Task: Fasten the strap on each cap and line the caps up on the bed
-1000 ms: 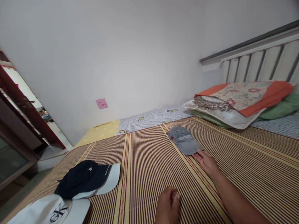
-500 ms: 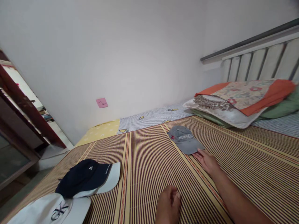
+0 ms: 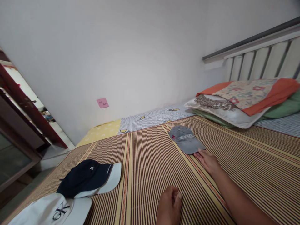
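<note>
A grey baseball cap (image 3: 187,139) lies on the striped bamboo mat (image 3: 147,162), its brim pointing toward me. My right hand (image 3: 207,160) pinches the brim's near edge, thumb on top and fingers underneath. Closer to me, my left hand (image 3: 170,204) rests on the mat with its fingers loosely curled in and nothing visible in them. To the left, a navy cap (image 3: 85,178) sits on top of a white cap, whose pale brim (image 3: 114,178) sticks out beneath it. Another white cap (image 3: 50,210) with black "CK" letters lies nearer, partly cut off by the frame's bottom edge.
Pillows with an orange floral cover (image 3: 248,93) are stacked at the right, below a white radiator (image 3: 262,62) and a grey pipe (image 3: 248,39). A pink note (image 3: 102,103) sticks to the wall behind the bed. On the left is a doorway with a dark red door (image 3: 28,103).
Almost nothing differs. The whole view has shifted very slightly; both hands and the caps keep their places, and my right hand still holds the grey cap's brim.
</note>
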Available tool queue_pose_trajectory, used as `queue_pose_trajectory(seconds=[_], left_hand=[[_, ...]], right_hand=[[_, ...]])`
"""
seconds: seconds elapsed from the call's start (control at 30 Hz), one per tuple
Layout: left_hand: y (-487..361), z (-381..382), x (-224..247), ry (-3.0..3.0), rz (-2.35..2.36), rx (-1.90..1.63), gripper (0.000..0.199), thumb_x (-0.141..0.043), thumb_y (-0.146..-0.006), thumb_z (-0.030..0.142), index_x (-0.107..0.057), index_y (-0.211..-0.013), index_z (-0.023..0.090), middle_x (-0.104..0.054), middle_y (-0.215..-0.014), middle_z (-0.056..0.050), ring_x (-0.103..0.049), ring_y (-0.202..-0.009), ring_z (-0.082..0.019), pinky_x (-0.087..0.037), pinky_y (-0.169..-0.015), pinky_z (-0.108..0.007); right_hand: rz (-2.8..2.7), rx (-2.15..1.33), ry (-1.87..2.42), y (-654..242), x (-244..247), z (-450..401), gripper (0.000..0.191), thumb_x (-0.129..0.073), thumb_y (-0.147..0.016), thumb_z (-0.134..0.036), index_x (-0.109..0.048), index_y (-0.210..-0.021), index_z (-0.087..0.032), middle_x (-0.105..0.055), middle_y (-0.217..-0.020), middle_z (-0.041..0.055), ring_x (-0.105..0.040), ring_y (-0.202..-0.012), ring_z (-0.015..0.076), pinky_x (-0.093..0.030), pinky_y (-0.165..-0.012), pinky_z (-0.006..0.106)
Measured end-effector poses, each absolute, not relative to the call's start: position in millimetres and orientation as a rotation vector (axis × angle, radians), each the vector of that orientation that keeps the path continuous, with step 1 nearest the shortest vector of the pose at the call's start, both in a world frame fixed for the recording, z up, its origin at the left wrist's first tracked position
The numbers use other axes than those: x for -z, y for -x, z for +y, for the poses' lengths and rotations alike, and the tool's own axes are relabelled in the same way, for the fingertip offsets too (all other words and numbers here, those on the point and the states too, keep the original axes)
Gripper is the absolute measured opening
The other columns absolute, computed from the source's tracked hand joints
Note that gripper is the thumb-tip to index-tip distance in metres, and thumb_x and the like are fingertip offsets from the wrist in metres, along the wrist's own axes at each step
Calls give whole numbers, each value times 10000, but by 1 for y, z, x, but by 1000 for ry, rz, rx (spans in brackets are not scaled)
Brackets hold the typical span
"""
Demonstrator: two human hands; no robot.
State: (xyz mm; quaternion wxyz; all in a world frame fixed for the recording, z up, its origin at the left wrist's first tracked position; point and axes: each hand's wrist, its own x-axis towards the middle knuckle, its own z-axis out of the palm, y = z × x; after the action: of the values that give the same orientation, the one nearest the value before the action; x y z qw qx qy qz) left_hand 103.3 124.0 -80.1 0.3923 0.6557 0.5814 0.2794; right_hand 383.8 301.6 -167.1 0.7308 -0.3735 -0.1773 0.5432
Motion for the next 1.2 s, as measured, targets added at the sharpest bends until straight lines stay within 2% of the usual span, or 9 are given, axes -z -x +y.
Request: queue_pose_trajectory(seconds=[0.23, 0.63, 0.97, 1.2], left_hand=[[-103, 125, 84, -1657, 1463, -729, 194, -528, -935, 304, -659, -1023, 192, -701, -999, -88, -657, -953, -236, -461, -841, -337], [-105, 126, 88, -1661, 1494, -698, 212, -505, -947, 307, -660, -1034, 192, -687, -1007, -97, -649, -958, -245, -452, -839, -345], [-103, 126, 88, -1666, 1479, -698, 195, -516, -938, 305, -654, -1029, 202, -695, -1022, -94, -644, -976, -248, -446, -847, -347], [-103, 127, 88, -1683, 1467, -700, 176, -517, -929, 294, -649, -1002, 202, -699, -1019, -93, -638, -973, -248, -450, -843, -350]], right_hand=[[-348, -1173, 835, -380, 169, 311, 79, -688, -970, -215, -679, -933, -146, -709, -894, 3, -701, -784, 151, -622, -711, 319], [-289, -1172, 900, -381, 165, 321, 107, -684, -973, -238, -682, -1051, -165, -712, -1051, 44, -701, -869, 175, -629, -729, 335], [-268, -1139, 868, -380, 170, 330, 174, -675, -983, -273, -671, -1111, -156, -708, -1065, 47, -700, -847, 170, -624, -717, 331], [-268, -1103, 841, -379, 174, 330, 118, -684, -976, -248, -679, -1040, -149, -713, -999, 31, -702, -815, 160, -623, -694, 314]])
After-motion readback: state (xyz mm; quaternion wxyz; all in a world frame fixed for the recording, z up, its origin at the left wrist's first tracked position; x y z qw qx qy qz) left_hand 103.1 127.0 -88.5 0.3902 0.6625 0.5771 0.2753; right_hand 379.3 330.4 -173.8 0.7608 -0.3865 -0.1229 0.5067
